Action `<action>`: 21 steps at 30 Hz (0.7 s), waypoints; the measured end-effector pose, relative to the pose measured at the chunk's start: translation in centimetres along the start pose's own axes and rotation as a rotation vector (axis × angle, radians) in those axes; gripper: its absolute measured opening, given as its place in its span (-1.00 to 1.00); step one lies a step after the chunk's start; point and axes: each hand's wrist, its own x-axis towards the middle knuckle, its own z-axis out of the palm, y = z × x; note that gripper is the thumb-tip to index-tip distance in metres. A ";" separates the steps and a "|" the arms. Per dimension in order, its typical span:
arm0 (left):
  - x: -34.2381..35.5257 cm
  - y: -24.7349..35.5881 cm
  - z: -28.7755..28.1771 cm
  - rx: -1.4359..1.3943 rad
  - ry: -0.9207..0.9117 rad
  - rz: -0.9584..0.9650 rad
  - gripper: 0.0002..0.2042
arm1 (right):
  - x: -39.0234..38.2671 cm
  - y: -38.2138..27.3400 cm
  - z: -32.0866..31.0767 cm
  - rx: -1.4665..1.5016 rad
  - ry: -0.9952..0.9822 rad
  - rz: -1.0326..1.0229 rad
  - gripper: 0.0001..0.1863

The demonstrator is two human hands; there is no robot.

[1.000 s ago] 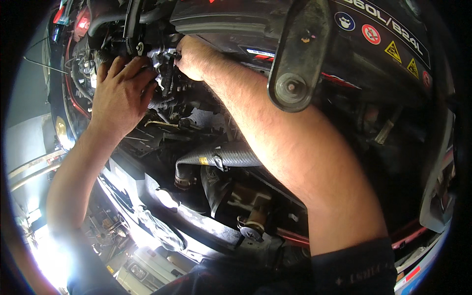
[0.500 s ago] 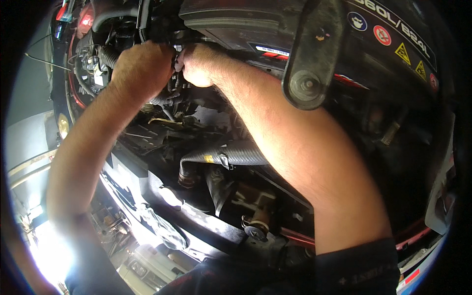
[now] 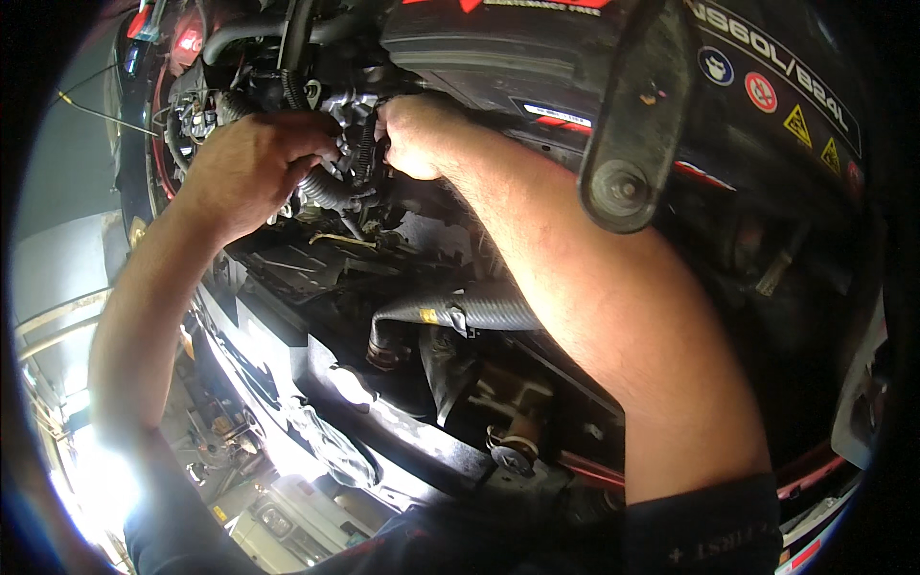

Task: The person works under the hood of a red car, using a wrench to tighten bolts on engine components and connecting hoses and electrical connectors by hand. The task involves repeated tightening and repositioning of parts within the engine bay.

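Observation:
Both my hands reach deep into a car's engine bay. My left hand (image 3: 244, 172) has its fingers curled and thumb drawn in beside a black corrugated wiring conduit (image 3: 331, 189); whatever lies between the fingertips is hidden. To its right, my right hand (image 3: 414, 137) is closed against another upright piece of ribbed conduit (image 3: 364, 144). Its fingertips go out of sight behind the conduit and metal parts, so what they grip cannot be made out. A gap with the conduit and bright metal fittings (image 3: 335, 105) separates the hands.
A black battery (image 3: 498, 62) sits beyond my right forearm, with a dark metal bracket (image 3: 628, 125) hanging in front. Below my hands run a ribbed hose (image 3: 489, 309) and a capped filler neck (image 3: 513, 452). A brightly lit panel (image 3: 412, 436) crosses the lower middle.
My left hand has moved left and down, away from my right hand, uncovering the conduit and metal fittings between them. My right hand stays close to the same parts. The view has shifted slightly.

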 end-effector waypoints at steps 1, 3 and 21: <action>-0.8 -0.3 -0.4 -0.028 0.027 -0.003 -0.84 | 0.3 0.1 0.1 0.053 0.008 -0.009 -0.74; -1.9 -0.4 -0.4 -0.082 0.134 0.042 -0.82 | 0.8 0.0 0.2 0.138 0.006 0.010 -0.75; -3.8 0.1 0.7 0.178 0.177 -0.059 -0.57 | -1.4 -3.0 -2.5 0.194 0.156 0.117 -0.74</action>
